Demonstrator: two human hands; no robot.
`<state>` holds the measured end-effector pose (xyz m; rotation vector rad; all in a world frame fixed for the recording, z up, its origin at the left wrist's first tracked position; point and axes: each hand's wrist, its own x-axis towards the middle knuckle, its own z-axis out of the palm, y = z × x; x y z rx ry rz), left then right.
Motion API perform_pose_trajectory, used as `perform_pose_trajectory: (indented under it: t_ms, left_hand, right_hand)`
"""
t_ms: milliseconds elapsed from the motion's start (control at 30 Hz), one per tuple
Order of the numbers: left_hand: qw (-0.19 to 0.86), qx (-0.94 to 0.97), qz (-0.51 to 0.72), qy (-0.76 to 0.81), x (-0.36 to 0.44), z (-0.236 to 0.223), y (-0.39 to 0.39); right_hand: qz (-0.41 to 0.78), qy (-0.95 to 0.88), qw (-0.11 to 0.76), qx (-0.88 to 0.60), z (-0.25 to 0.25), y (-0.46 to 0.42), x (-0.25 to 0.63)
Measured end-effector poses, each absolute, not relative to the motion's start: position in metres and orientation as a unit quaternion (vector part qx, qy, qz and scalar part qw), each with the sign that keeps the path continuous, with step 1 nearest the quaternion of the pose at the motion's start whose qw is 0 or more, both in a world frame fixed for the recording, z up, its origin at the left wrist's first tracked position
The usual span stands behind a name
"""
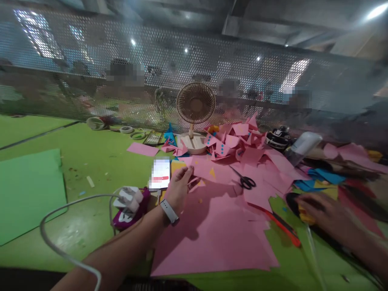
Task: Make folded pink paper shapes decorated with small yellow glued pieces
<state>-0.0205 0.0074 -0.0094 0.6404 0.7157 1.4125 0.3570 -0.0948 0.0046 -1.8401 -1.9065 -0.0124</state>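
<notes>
Your left grip (178, 186) is pinched together at the left end of a pink paper strip (224, 171); whether the strip is truly gripped, you cannot tell. From there the strip's long axis runs rightward, slanting slightly toward you, above a large pink sheet (218, 246).

Across the green tabletop (100, 161), from the left: a green sheet (30, 190), then white plugs (129, 198) on a purple power block (145, 206), with a pale cable (57, 210) looping to your left forearm. A lit phone (160, 173) lies just left of your left hand. Beyond the strip stand a small fan (196, 103) and, to its right, a heap of folded pink paper (239, 139).

Black scissors (248, 183) lie between your hands, points away and leftward, handles toward you. Right of them, a red cutter (285, 230) slants down to the right, nearer your right hand (321, 210). That hand curls over a dark rounded object (291, 202) and something yellow (306, 215); blur hides whether it is closed on either.
</notes>
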Motion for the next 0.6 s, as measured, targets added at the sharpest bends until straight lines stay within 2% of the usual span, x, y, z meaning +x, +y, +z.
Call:
perform_pose_trajectory:
  t_ms: [100, 200, 400, 600]
  left_hand:
    - [0.656, 0.283, 0.627, 0.311, -0.020, -0.010, 0.008]
    - [0.655, 0.295, 0.626, 0.304, -0.021, -0.012, 0.009]
    - [0.650, 0.290, 0.636, 0.299, -0.021, -0.013, 0.008]
    - [0.654, 0.281, 0.631, 0.309, -0.020, -0.011, 0.006]
  right_hand:
    - [0.067, -0.815, 0.187, -0.545, 0.010, -0.071, 0.268]
    - [0.028, -0.910, 0.145, -0.387, 0.002, -0.052, 0.189]
    - [-0.085, -0.923, 0.071, -0.369, -0.027, -0.030, 0.130]
    - [-0.161, -0.919, 0.085, -0.349, -0.045, -0.024, 0.128]
